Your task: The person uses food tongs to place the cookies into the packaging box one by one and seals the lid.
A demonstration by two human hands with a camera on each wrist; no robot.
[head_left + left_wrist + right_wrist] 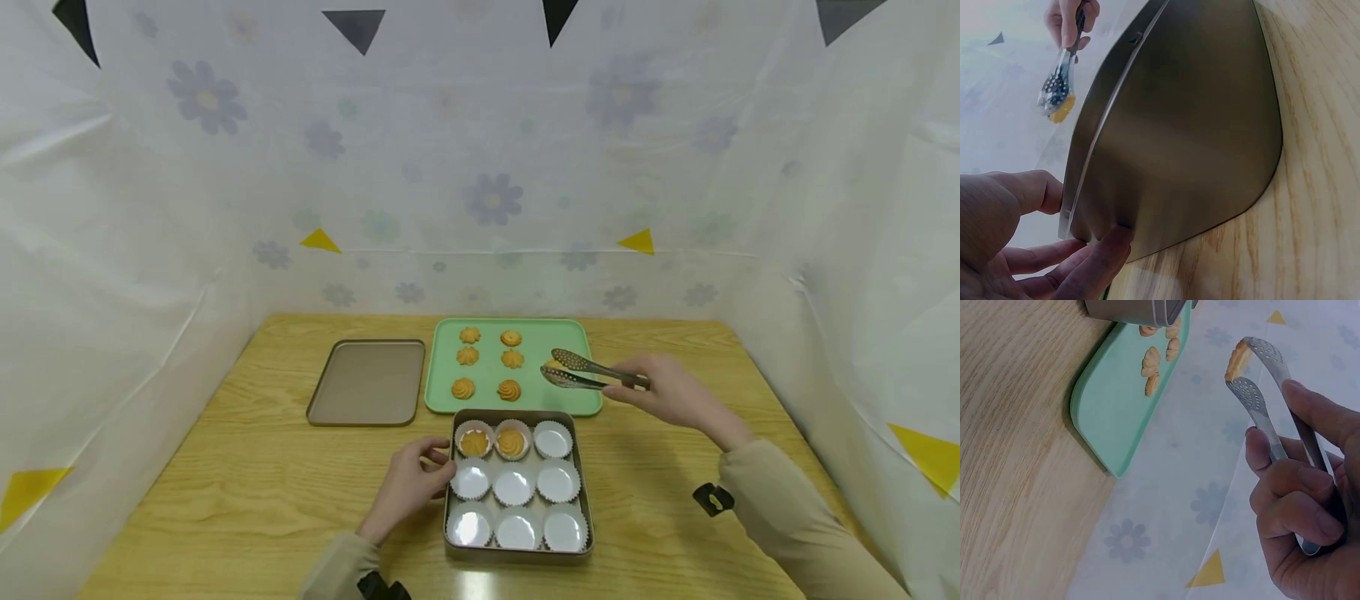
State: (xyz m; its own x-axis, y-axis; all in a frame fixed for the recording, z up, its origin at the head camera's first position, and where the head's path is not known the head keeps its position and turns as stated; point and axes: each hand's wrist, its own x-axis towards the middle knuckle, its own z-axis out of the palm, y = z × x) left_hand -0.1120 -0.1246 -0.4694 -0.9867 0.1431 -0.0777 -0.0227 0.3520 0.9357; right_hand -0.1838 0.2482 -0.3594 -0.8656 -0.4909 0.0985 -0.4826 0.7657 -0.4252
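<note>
My right hand [663, 387] grips metal tongs [1260, 412] with perforated ends. Between the tips is a golden cookie [1238, 360], raised above the right part of the green tray [555, 329]. My left hand [408, 483] holds the left wall of a deep square baking tin [1191, 125], thumb at the rim and fingers against the outside. White paper cups [513, 484] stand in rows of three inside the tin. In the far row, the left and middle cups each contain a piped cookie [512, 443]; the other cups hold none.
Several piped cookies [509, 390] lie in two columns on the green tray, behind the tin. A flat brown square tray [367, 383] sits to its left. White flowered sheeting [487, 275] encloses the wooden table [247, 483] at the back and sides.
</note>
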